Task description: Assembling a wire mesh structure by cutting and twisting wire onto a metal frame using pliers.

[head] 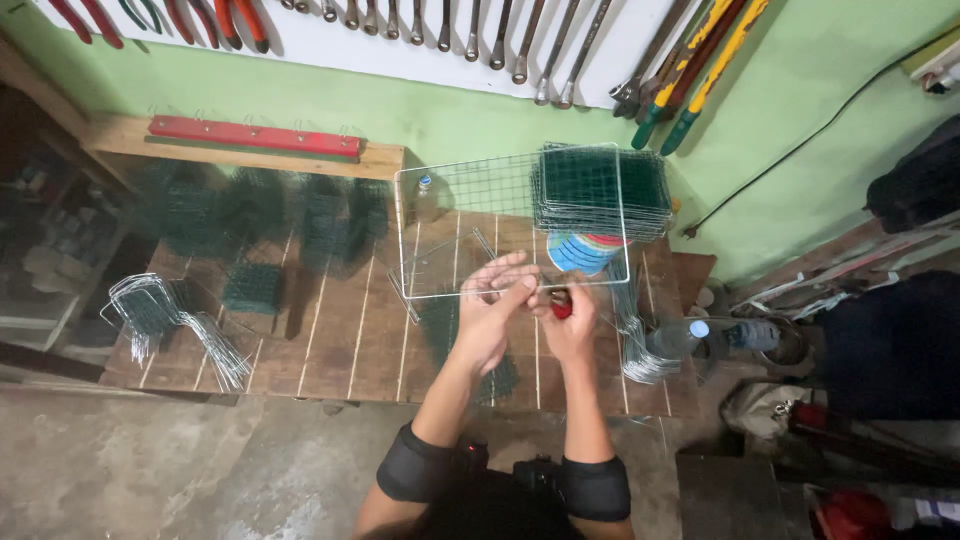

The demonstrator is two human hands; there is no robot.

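Observation:
A square white wire mesh panel [470, 215] stands tilted over the wooden slat table [330, 340]. My left hand [492, 310] pinches the panel's lower edge with thumb and fingers. Beside it, my right hand [570, 320] is closed on a small red-handled tool [562, 306] held against that same edge. Both hands meet at the panel's bottom wire, near the table's middle.
A stack of green mesh panels [600, 190] rests on coloured discs [585, 250] at the back right. Green mesh cubes [250, 215] and bent wire pieces [160, 310] lie to the left, plastic bottles [700, 335] to the right. Pliers, wrenches and cutters [690, 60] hang on the wall.

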